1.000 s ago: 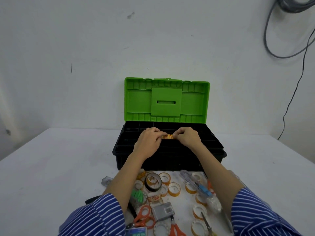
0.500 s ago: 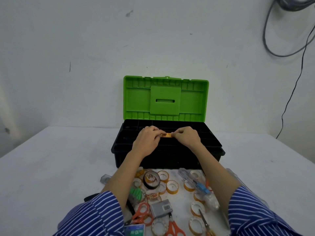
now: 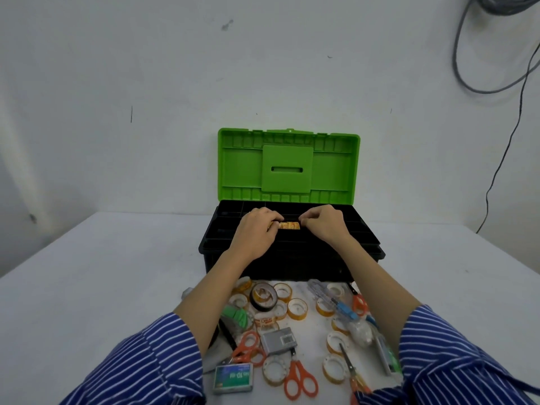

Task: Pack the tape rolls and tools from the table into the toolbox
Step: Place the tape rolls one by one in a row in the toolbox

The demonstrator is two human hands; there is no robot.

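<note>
A black toolbox (image 3: 292,267) with its green lid (image 3: 288,166) raised stands mid-table. Over its open tray both hands hold a small orange-yellow tape roll (image 3: 289,225) on edge. My left hand (image 3: 257,232) pinches its left end and my right hand (image 3: 323,226) pinches its right end. In front of the toolbox lie several yellowish tape rolls (image 3: 297,308), a black tape roll (image 3: 263,296), orange scissors (image 3: 301,381) and a screwdriver (image 3: 333,302).
A grey stapler box (image 3: 278,340), a staples pack (image 3: 233,378), more orange scissors (image 3: 248,347) and a green item (image 3: 237,315) crowd the near table edge between my sleeves. The white wall stands just behind the lid. Cables (image 3: 496,182) hang at right.
Both hands keep the small roll over the tray in much the same place; my fingers have shifted slightly apart, showing more of the roll.
</note>
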